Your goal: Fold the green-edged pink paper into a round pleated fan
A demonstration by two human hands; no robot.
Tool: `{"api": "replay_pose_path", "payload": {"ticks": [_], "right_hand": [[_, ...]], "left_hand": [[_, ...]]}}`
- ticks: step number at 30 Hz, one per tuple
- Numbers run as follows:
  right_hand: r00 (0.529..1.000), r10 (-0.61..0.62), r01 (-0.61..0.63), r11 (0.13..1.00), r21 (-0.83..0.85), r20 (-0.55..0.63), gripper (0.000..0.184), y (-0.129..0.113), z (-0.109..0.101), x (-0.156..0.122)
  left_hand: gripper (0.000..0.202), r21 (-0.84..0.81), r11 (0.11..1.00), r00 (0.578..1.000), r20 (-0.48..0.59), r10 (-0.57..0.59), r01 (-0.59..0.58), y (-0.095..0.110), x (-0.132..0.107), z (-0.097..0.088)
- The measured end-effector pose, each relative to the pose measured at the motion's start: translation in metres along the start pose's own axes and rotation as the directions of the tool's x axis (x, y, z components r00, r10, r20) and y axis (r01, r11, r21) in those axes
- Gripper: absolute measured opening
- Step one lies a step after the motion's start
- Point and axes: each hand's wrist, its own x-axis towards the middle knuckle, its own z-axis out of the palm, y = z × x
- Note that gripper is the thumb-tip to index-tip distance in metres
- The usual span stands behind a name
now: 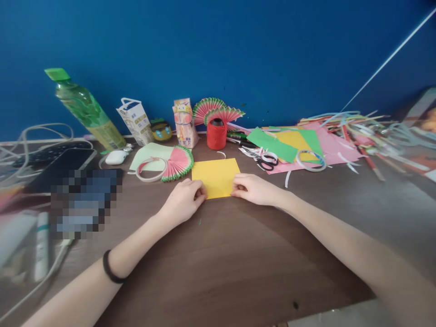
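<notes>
A yellow sheet of paper lies on the brown table between my two hands. My left hand grips its near left corner, the fingers curled and pinched at the edge. At the near right corner my right hand pinches the paper in the same way. Just behind the left hand, a pink pleated paper fan with a green edge rests by a roll of tape on a pale green sheet. Black-handled scissors lie beyond the right hand.
Green paper, pink paper and another tape roll lie at the back right. A green bottle, a milk carton, a small decorated carton and a red container stand along the blue wall. Phone and cables occupy the left.
</notes>
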Motion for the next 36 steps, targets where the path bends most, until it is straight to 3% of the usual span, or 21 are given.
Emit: {"api": "replay_pose_path", "payload": {"ticks": [10, 13, 19, 24, 30, 36], "right_hand": [[1.0, 0.014, -0.014, 1.0, -0.019, -0.013, 0.022, -0.005, 0.001, 0.0], [1.0, 0.014, -0.015, 1.0, -0.024, -0.021, 0.02, -0.005, 0.0, -0.001], [0.999, 0.021, -0.021, 1.0, -0.011, -0.034, 0.017, -0.004, 0.001, -0.003], [0.999, 0.027, -0.028, 0.999, -0.018, -0.042, 0.017, -0.004, 0.002, -0.002], [0.999, 0.036, -0.036, 0.999, -0.011, -0.04, 0.018, -0.007, 0.002, -0.002], [0.998, 0.04, -0.041, 0.999, -0.007, -0.039, 0.018, -0.007, 0.002, -0.001]], "left_hand": [[0.003, -0.013, 0.999, 0.999, -0.029, -0.042, 0.042, -0.005, -0.002, 0.003], [0.012, -0.004, 0.995, 0.993, -0.068, -0.099, 0.099, -0.009, -0.002, 0.004], [0.019, -0.055, 0.984, 0.985, -0.012, -0.173, 0.172, -0.008, 0.0, 0.001], [0.016, -0.069, 0.986, 0.988, 0.038, -0.147, 0.15, -0.009, 0.0, -0.005], [0.026, -0.222, 0.974, 0.992, 0.128, -0.023, 0.051, -0.024, 0.0, -0.013], [0.029, -0.211, 0.976, 0.987, 0.162, -0.017, 0.052, -0.029, 0.001, -0.016]]}}
